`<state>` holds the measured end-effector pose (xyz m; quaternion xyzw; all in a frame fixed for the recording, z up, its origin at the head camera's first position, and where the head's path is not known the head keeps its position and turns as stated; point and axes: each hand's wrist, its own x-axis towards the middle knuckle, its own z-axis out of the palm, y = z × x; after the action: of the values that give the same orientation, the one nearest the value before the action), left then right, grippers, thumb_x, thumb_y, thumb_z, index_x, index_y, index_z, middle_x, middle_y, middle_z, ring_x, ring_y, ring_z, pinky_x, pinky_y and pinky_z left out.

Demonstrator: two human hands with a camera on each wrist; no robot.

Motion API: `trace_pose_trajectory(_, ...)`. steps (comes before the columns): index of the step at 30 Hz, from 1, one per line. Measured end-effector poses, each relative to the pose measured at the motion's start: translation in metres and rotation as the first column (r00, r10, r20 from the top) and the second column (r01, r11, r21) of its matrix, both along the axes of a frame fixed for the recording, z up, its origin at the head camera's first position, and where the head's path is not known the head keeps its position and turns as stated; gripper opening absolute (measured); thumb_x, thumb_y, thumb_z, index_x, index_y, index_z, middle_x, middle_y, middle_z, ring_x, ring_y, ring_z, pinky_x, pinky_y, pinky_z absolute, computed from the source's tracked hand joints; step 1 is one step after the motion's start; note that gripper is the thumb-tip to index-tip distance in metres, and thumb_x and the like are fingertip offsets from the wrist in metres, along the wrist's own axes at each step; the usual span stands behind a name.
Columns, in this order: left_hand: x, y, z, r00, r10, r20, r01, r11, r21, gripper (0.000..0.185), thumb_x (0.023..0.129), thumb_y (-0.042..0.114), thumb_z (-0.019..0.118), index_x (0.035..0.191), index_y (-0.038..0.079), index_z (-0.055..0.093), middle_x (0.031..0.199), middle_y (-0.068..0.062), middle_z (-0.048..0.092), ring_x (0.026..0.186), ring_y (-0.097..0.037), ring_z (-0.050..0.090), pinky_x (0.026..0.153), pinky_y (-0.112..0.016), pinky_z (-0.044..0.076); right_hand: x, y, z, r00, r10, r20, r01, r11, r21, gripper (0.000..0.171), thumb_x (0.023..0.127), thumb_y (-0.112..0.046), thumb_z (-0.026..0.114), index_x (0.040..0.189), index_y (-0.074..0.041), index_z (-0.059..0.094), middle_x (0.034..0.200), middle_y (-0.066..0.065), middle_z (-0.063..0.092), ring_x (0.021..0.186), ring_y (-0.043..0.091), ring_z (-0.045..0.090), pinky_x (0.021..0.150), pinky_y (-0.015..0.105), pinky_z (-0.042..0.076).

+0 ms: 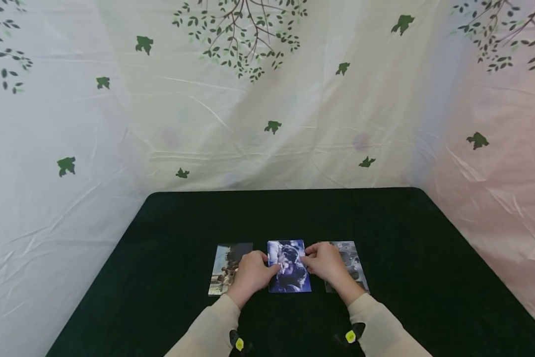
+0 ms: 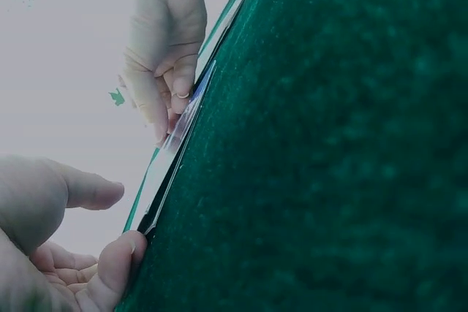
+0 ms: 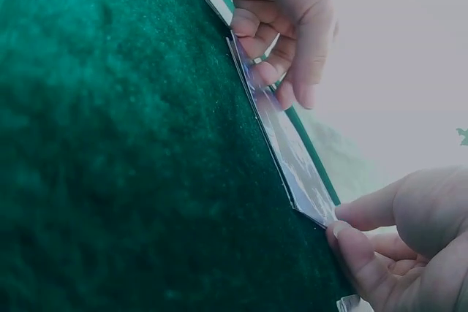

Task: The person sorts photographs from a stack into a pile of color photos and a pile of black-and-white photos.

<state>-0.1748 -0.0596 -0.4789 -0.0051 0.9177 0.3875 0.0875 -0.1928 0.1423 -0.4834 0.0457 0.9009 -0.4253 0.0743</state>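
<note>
Three photos lie in a row near the front edge of the table [image 1: 160, 238], which is covered in dark green cloth. The middle photo [image 1: 289, 266] is the one in hand. The left hand [image 1: 249, 274] pinches its left edge with thumb and fingertip, and the right hand [image 1: 326, 263] pinches its right edge the same way. The wrist views show the photo held low at the cloth, both hands clamped on it. The left photo [image 1: 225, 267] and right photo [image 1: 352, 265] lie flat, partly hidden under the hands. I judge this the step of setting or lifting the middle photo. The next move calls for an even grip on both edges, so the photo stays flat and clear of its neighbours.
</note>
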Motion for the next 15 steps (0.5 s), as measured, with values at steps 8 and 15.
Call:
trace_pose_trajectory(8,-0.0029,-0.0024,-0.0022,1.0,0.013,-0.002,-0.013,1.0,0.007,0.039,0.083,0.033,0.075,0.104,0.002,0.063,0.078,-0.004,0.057,0.062,-0.015,0.057,0.056,-0.03,0.048,-0.0029,-0.0027,-0.0047,1.0,-0.004,-0.001,0.004,1.0,0.007,0.023,0.089,-0.012,0.068,0.109,-0.002,0.067,0.077,0.004,0.062,0.061,0.014,0.061,0.055,0.027,0.052)
trace_pose_trajectory(15,-0.0004,0.0001,-0.0016,1.0,0.021,-0.002,-0.021,1.0,-0.006,0.042,0.077,0.029,0.081,0.104,0.002,0.062,0.087,-0.008,0.06,0.07,-0.017,0.056,0.062,-0.032,0.05,-0.002,-0.0001,-0.0046,1.0,0.008,-0.004,-0.008,1.0,0.004,0.022,0.09,-0.01,0.065,0.111,-0.001,0.066,0.078,0.005,0.062,0.061,0.014,0.06,0.055,0.027,0.052)
